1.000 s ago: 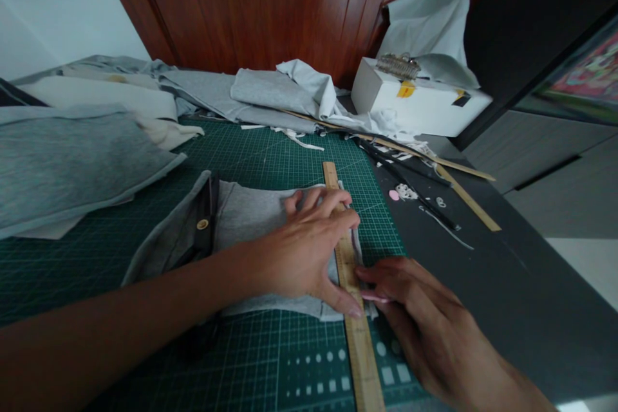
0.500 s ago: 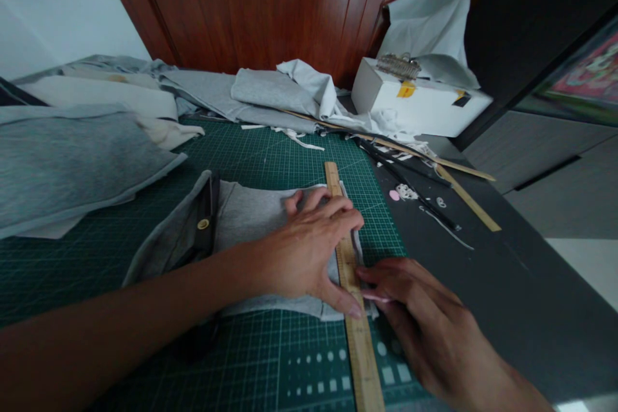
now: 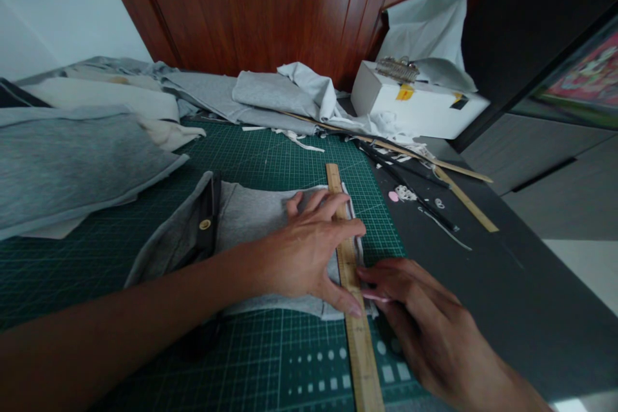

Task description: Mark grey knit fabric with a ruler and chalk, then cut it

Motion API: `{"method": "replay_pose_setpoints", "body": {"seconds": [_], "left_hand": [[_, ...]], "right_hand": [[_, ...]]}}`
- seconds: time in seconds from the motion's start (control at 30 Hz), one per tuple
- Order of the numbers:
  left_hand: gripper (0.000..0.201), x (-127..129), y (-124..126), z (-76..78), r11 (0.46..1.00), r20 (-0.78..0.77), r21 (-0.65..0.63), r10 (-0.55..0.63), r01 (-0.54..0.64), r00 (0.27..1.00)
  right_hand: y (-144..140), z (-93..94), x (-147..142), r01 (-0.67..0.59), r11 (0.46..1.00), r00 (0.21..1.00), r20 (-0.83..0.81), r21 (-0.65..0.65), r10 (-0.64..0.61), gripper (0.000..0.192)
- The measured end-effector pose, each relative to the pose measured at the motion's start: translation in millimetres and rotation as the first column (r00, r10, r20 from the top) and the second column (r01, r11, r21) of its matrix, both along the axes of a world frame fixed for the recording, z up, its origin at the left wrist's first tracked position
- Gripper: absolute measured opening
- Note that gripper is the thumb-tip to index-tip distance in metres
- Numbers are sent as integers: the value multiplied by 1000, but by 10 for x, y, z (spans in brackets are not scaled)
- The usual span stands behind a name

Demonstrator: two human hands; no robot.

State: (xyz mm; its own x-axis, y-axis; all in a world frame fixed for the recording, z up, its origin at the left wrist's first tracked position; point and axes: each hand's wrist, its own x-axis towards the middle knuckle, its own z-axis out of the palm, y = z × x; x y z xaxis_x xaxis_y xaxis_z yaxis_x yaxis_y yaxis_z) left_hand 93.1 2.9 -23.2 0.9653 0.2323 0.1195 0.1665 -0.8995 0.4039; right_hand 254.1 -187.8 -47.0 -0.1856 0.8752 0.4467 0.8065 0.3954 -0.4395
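Fingers [image 3: 333,206] of the left hand [image 3: 302,254] lie spread and flat, pressing a wooden ruler [image 3: 348,270] down onto a grey cloth [image 3: 251,219]; the thumb pins the ruler's near part, the fingertips its far part. They are apart, clamped on nothing, only bearing down. The right hand [image 3: 425,328] sits just right of the ruler, near the cloth's right edge, its fingers pinched together on a small pink piece [image 3: 374,297], probably chalk, whose tip touches the ruler's right side.

The cloth lies flat on the green mat [image 3: 270,154] in the middle of the desk [image 3: 483,283], its left end folded up around a dark strap with a brass stud [image 3: 205,224]. It looks like soft, light knit: limp, stretchy, likely to creep or ripple under any sideways drag. Holding it is best done by flat pressure from above, close to the line being worked, rather than by pinching an edge. The ruler is stiff, thin and light, and could pivot if pressed at one point only, so two spread contacts suit it. The pink piece is small and likely brittle; a light grip near its tip seems right.

Far off lie more grey cloth [image 3: 72,161], a white box [image 3: 415,106], and long sticks [image 3: 463,196] to the right.
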Motion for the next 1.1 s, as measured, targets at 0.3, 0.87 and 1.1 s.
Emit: {"method": "replay_pose_setpoints", "body": {"seconds": [0.3,0.87,1.1], "left_hand": [[91,-5,-1,0,1000,-6,19,3,-3,1000],[101,-17,-19,-18,998,62,-5,58,-58,996],[88,-47,-18,18,999,37,11,45,-46,998]], "right_hand": [[4,-23,4,8,1000,999,38,6,-8,32],[0,-21,-15,19,999,999,41,35,-21,33],[51,36,-6,33,999,999,-40,-15,-33,25]]}}
